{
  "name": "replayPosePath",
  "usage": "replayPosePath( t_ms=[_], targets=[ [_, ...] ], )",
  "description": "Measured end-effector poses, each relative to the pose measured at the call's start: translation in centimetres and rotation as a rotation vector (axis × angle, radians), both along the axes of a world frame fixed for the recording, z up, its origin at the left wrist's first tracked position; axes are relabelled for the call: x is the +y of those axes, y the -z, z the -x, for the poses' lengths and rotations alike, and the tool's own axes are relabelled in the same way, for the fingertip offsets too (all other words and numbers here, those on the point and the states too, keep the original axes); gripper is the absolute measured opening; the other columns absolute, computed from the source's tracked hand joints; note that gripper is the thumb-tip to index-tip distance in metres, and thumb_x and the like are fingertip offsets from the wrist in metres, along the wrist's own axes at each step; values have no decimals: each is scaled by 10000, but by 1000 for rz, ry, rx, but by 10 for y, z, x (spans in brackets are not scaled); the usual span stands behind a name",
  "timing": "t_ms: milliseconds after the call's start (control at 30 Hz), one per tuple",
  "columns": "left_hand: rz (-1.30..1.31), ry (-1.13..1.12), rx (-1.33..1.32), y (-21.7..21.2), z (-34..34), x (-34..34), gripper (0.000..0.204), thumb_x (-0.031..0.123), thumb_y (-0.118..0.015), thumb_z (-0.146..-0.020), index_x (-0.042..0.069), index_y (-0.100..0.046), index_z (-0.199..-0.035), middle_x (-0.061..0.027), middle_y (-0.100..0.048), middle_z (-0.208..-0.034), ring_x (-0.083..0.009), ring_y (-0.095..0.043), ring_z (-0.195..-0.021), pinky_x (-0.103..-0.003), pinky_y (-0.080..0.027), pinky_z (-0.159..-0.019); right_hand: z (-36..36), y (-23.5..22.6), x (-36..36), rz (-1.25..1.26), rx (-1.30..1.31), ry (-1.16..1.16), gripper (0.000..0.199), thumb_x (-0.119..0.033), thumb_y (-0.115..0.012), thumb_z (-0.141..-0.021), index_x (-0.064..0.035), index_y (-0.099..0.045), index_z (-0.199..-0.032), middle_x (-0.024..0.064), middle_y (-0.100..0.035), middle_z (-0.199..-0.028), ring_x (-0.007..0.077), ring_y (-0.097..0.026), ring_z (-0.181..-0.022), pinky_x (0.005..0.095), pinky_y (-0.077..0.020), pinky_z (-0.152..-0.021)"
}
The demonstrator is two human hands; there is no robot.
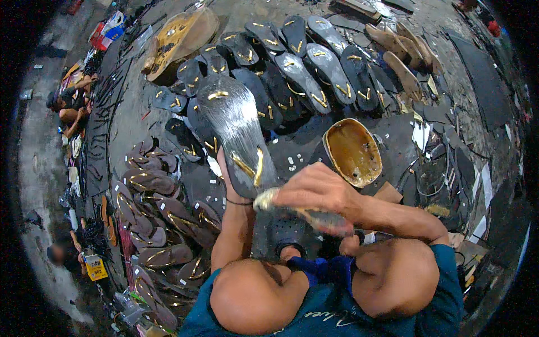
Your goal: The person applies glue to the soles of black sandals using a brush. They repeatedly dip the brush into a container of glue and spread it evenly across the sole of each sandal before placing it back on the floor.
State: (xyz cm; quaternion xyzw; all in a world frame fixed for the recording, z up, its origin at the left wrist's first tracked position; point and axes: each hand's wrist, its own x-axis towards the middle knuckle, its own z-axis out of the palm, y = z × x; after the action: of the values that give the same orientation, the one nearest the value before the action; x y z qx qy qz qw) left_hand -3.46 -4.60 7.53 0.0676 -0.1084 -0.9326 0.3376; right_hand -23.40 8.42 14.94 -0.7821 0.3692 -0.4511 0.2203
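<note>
A dark flip-flop sole [233,115] is raised in front of me, its wet, shiny underside up. Gold strap ends lie folded flat against it near the toe and the heel. My left hand [223,171] grips the sole from below, its fingers mostly hidden behind it. A brush [265,199] is closed in my right hand [319,194], with the pale bristles touching the sole's near end and the blurred handle slanting toward me. To the right of the sole, a cut-open tub [329,140] holds brown, glue-like liquid.
Several dark soles [303,81] with gold strap ends lie beyond my hands. Finished flip-flops [149,182] are piled at left. Wooden foot forms [401,53] stand far right, near black sheet scraps [480,78]. A glue-stained container [182,39] lies far left. Two other people sit at left.
</note>
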Motion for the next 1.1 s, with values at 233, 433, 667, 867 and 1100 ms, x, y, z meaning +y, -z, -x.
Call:
replayPosePath(
  t_ms=[233,433,667,867,1100],
  targets=[
    [-7,-246,-27,-4,31,2,389,322,-400,-960,7,-561,-1121,-128,-636,-1032,-257,-620,-906,-363,-510,-824,-20,14,7,-51,-134,31,384,-114,-681,-723,-132,-649,-1105,62,-643,-896,224,-589,-746,362,-472,-691],
    [-16,-248,-291,3,29,-2,424,335,-357,-977,11,-593,-1114,-125,-673,-998,-232,-665,-850,-351,-547,-778,-26,2,-5,100,84,86,340,-194,-599,-772,-185,-625,-1111,15,-600,-919,192,-582,-834,382,-464,-776],
    [45,-242,-583,3,43,29,430,367,-381,-993,11,-581,-1130,-113,-665,-956,-232,-662,-814,-376,-558,-743,6,-11,-44,269,263,315,367,-202,-626,-711,-204,-625,-1078,-28,-587,-874,197,-572,-849,353,-423,-724],
    [-124,-136,-355,-21,44,15,463,393,-367,-987,14,-592,-1130,-121,-673,-984,-247,-661,-844,-393,-546,-766,-12,-16,-11,295,164,186,330,-211,-597,-766,-192,-628,-1094,-34,-601,-943,129,-574,-848,304,-441,-761],
    [11,-122,-61,2,40,-1,461,383,-393,-963,7,-585,-1147,-141,-662,-1054,-257,-653,-901,-382,-540,-795,-4,-5,-8,135,105,136,426,-222,-649,-718,-147,-641,-1137,-19,-635,-968,182,-585,-827,341,-417,-727]
  ],
)
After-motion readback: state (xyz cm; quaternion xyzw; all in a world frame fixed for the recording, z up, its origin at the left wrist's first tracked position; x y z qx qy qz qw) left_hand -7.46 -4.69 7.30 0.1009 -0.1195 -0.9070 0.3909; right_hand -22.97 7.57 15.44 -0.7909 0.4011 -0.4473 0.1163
